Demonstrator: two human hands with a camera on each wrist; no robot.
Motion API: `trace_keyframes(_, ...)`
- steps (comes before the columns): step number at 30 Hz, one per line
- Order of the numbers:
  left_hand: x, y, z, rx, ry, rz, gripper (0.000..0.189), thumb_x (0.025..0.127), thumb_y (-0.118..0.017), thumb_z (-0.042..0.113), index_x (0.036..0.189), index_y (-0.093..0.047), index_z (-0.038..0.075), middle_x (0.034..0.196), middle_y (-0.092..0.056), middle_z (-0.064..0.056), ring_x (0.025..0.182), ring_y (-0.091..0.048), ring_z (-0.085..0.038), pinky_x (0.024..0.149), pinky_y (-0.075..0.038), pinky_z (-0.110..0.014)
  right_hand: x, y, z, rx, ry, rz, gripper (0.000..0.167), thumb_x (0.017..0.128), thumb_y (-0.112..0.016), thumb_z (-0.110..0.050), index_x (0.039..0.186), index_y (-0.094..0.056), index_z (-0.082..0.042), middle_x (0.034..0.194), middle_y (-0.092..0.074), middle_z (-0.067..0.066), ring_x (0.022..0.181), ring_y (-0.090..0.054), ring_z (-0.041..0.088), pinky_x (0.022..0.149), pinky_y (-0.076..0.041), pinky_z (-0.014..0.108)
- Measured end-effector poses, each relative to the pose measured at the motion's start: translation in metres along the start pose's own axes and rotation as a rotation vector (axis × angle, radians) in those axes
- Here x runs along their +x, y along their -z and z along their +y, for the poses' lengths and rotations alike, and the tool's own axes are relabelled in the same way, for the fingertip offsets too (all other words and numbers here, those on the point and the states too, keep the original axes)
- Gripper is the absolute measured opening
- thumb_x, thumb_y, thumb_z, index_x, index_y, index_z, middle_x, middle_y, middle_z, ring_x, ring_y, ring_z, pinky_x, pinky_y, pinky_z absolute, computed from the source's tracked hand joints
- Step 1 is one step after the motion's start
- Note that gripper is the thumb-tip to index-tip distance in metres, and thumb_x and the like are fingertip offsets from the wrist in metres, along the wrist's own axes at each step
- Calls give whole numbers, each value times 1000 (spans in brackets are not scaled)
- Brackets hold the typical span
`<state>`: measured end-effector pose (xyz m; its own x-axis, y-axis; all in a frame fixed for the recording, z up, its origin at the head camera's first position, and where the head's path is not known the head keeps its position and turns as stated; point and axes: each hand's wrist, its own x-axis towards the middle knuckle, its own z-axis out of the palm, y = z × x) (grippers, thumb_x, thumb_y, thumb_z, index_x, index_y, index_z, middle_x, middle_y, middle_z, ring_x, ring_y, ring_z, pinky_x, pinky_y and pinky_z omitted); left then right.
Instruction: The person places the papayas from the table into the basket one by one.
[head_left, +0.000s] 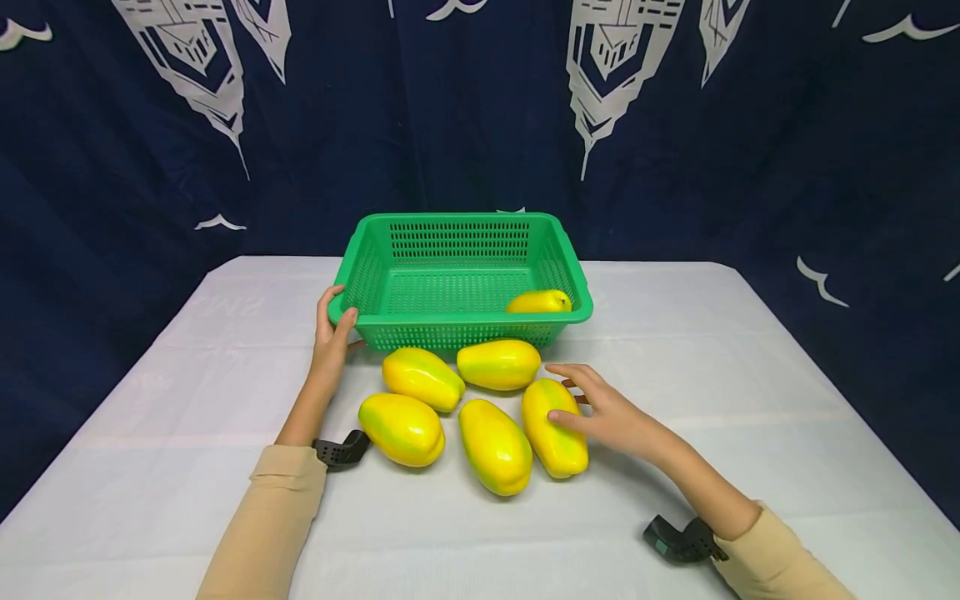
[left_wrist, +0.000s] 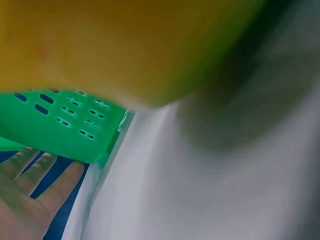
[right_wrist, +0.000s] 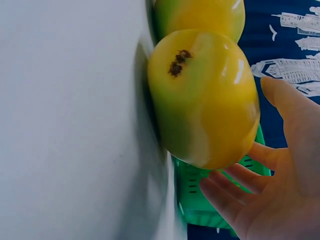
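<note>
A green plastic basket stands at the back of the table with one yellow papaya inside, at its front right. My left hand rests against the basket's front left corner; the left wrist view shows its spread, fairly straight fingers touching the basket. Beside the rightmost loose papaya is my right hand, thumb over the fruit and fingers spread past its far end. In the right wrist view that hand has loosely spread fingers, not closed around the papaya.
Several more yellow papayas lie before the basket, among them a front middle one, a left one and a back one. White cloth covers the table. A dark blue curtain hangs behind.
</note>
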<state>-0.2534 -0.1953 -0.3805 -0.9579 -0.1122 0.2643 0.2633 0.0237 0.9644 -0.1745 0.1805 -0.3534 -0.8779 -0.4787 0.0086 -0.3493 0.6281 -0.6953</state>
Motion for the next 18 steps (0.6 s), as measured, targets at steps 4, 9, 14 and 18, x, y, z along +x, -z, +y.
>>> trace_keyframes(4,-2,-1,1,-2,3,-2,51,93,-42,30,139,-21,24,143,-22,-13,123,-34,-30,94,-37,-60,0,-4,3,-6,-14,-50,66,85,-59,-41,140,-30,-17,138,-35,12,117,-41,28,95,-40,47)
trace_keyframes(9,-7,-5,12,-4,16,-7,53,93,-41,27,141,-18,21,144,-20,-15,125,-31,-33,96,-35,-61,0,-8,6,20,-21,-98,70,84,-60,-41,142,-25,-22,136,-34,12,112,-43,25,90,-41,43)
trace_keyframes(14,-3,-2,3,5,0,-3,51,93,-42,31,139,-21,25,143,-21,-15,124,-33,-32,94,-36,-62,-1,-12,6,52,-35,-120,72,83,-61,-40,142,-21,-29,135,-33,9,108,-43,23,86,-41,39)
trace_keyframes(18,-1,-1,1,10,-3,-1,50,93,-42,31,139,-21,25,143,-22,-13,123,-34,-31,93,-37,-62,-1,-13,5,84,-32,-120,74,83,-62,-39,143,-19,-24,135,-33,10,110,-42,25,88,-40,40)
